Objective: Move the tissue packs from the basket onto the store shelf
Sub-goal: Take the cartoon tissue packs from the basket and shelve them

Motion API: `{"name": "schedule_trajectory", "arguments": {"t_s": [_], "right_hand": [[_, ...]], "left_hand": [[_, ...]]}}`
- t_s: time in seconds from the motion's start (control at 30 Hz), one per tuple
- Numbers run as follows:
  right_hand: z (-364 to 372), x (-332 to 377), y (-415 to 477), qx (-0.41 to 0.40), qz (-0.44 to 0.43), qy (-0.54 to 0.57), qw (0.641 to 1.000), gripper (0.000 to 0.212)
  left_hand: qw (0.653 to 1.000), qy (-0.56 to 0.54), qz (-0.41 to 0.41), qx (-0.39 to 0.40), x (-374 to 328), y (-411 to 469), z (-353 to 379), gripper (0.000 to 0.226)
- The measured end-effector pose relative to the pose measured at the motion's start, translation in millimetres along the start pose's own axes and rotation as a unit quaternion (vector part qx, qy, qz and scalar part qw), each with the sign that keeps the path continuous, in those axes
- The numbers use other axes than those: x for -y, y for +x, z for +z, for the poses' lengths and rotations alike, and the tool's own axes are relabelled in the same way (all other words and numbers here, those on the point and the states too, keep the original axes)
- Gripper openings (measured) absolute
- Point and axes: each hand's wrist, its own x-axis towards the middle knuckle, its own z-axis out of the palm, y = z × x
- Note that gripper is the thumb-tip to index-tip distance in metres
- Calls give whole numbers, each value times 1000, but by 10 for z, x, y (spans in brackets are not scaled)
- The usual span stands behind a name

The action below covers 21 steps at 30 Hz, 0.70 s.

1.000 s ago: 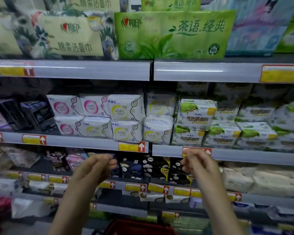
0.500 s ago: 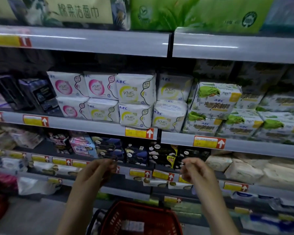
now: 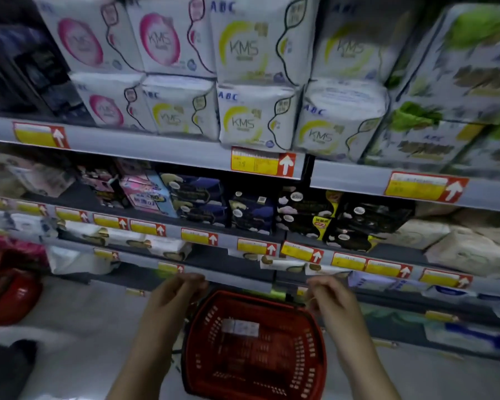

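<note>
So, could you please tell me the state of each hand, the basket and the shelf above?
left hand: fingers loosely curled, holding nothing.
right hand: fingers loosely curled, holding nothing.
red basket: on the floor, nearly empty.
white packs: lying on the basket's bottom, blurred.
upper shelf: stocked with KMS packs, two high.

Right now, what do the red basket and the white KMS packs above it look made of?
Red basket: rigid moulded plastic, seemingly, with rows of slots in its walls; matte. KMS packs: soft plastic film wrap, probably, slightly glossy, with rounded, puckered corners.
</note>
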Motion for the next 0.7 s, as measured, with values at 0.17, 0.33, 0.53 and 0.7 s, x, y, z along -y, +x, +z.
{"name": "schedule_trajectory", "arguments": {"t_s": [0.17, 0.33, 0.53, 0.7], "right_hand": [[166, -455, 295, -7, 23, -17, 1000, 19], [306, -994, 541, -10, 25, -54, 998, 21], [501, -1621, 779, 7, 63, -101, 993, 21], [655, -1940, 866, 10, 85, -105, 991, 22]], "left_hand": [[1000, 10, -10, 1, 475, 355, 72, 15], [999, 26, -40, 2, 1069, 710, 106, 14], [995, 54, -80, 3, 1667, 1006, 73, 14], [991, 52, -125, -9, 2007, 1138, 26, 14]]}}
